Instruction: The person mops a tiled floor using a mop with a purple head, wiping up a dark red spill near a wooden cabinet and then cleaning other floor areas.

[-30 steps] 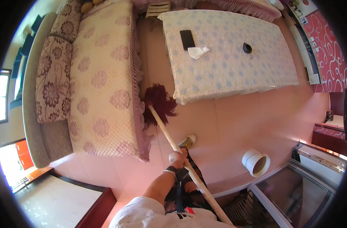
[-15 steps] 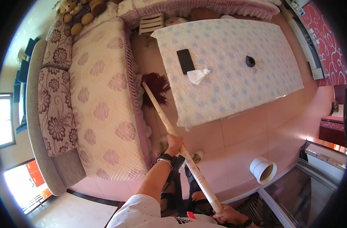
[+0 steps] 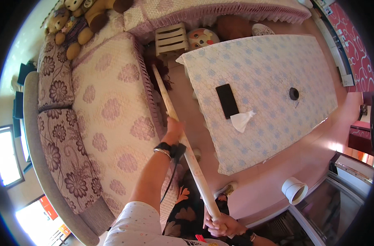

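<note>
The left hand (image 3: 174, 129) and right hand (image 3: 222, 225) are both clamped on the mop (image 3: 190, 160); its dark red head (image 3: 166, 78) (rather shaggy from where I stand) sits on the floor (image 3: 182, 84) between sofa (image 3: 109, 96) and table (image 3: 273, 106), near the latter's far left corner.

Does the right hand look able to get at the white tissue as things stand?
Probably not: the right hand is closed around the wooden pole, well short of the white tissue, though nothing covers the tissue on the table.
</note>
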A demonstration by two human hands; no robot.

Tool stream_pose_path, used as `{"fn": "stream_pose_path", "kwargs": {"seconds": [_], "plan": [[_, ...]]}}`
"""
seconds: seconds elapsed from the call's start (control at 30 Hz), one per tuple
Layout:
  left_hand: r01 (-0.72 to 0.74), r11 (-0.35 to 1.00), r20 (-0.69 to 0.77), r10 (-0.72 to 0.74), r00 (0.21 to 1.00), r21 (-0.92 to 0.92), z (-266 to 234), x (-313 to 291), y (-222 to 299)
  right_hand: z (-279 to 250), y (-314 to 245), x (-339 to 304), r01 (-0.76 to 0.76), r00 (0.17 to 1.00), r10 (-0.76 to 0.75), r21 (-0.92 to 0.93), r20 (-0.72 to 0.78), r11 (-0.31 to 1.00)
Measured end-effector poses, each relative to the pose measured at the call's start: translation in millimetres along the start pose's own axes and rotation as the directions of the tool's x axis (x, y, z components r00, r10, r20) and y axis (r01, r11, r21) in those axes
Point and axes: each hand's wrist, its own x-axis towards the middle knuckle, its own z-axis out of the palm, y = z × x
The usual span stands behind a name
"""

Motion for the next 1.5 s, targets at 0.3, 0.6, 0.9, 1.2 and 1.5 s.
{"fn": "stream_pose_path", "kwargs": {"seconds": [0.3,0.6,0.9,1.2,1.5], "plan": [[0.028,0.999,0.018,-0.028,0.999,0.016,-44,60,71,29,-20,79,0.005,0.999,-0.008,0.081,0.033,0.997],[-0.111,0.994,0.011,0.111,0.994,-0.009,-15,36,-7,-15,20,20,0.037,0.999,-0.04,0.197,0.014,0.98],[0.105,0.992,-0.04,-0.103,0.994,0.067,45,-120,-123,-105,115,-112,0.09,0.991,-0.085,0.048,-0.101,0.995],[-0.068,0.84,0.342,-0.144,0.928,0.538,91,-325,-319,-205,290,-248,-0.683,0.403,-0.597,-0.662,-0.694,0.309],[-0.736,0.112,0.742,-0.011,0.671,0.667,89,-303,-324,-135,266,-229,-0.408,0.45,-0.626,-0.77,-0.637,0.491]]}}
